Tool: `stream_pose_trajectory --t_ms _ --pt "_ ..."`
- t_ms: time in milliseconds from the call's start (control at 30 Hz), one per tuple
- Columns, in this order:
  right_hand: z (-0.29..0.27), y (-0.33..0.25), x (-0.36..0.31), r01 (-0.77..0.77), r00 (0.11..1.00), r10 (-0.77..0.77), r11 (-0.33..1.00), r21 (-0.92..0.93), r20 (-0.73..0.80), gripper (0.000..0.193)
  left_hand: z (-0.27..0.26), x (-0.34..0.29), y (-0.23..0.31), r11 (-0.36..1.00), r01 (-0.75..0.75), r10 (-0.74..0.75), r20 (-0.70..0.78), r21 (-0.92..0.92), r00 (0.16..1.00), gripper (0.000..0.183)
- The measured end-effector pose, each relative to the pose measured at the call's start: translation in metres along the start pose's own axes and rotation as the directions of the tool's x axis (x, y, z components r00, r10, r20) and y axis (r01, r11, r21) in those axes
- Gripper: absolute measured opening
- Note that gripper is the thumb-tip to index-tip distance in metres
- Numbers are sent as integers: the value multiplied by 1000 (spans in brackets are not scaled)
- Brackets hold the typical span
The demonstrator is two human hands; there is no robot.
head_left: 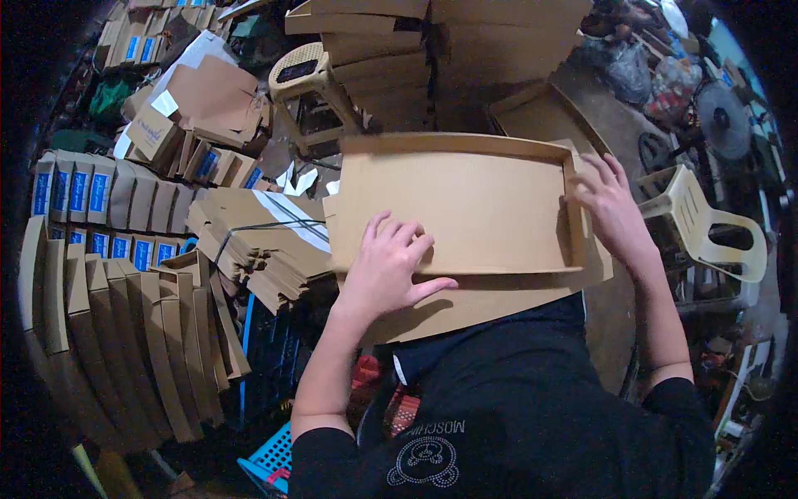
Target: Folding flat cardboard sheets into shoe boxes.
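**Black short-sleeved shirt with a glittering bear motif (532, 391) nearest, and beyond it a shallow brown cardboard tray (465, 204) that looked partly formed**

The tray lay across the person's lap, on top of a flat brown cardboard sheet (474, 303) whose near part showed below it. Its far wall (499, 148) and right end wall (575, 237) stood raised, and the near side showed a thin lip. No raised wall could be made out at the left end, where a small flap stuck out. On that evidence the shaping was judged well past half, with the left end and perhaps some pressing of the corners left over.

The left hand (391, 266) was at the tray's near left part, palm down, its grip spread, thumb stretched out and pinching nothing. The right hand (607, 200) was at the right end wall, close to the far corner, fingers bent and blurred; whether its grip pinched the wall could not be told.

To the left, a dark-strapped bundle of flat brown cardboard (249, 249) was tied up, and a long row of upright brown cardboard pieces (141, 341) leaned together. Whether those pieces were finished work or waiting stock could not be judged. Further back rose a tall pile of brown cardboard (499, 50).
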State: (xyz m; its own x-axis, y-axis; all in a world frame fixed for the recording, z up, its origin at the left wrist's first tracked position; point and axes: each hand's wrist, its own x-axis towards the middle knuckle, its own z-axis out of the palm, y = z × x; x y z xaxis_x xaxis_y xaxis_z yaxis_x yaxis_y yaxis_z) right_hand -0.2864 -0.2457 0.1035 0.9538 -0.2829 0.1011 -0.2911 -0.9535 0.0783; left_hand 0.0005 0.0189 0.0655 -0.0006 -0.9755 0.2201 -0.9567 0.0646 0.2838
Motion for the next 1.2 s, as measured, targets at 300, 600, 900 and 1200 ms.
stream_pose_trajectory --t_ms 300,600,900,1200 --pt "17 -112 -1 318 942 -333 838 444 -46 37 -12 1 9 993 50 -37 113 -111 993 53" --pt "18 -69 8 394 918 -381 845 362 -109 36 -24 -4 -36 945 307 -252 -346 115 904 69" --pt "30 -45 5 187 979 -157 949 255 -134 42 -26 -8 -43 917 374 -377 4 -137 926 62" --pt "31 -49 -6 364 931 -336 829 425 -143 51 -38 -12 -52 857 304 -252 175 -416 952 30"
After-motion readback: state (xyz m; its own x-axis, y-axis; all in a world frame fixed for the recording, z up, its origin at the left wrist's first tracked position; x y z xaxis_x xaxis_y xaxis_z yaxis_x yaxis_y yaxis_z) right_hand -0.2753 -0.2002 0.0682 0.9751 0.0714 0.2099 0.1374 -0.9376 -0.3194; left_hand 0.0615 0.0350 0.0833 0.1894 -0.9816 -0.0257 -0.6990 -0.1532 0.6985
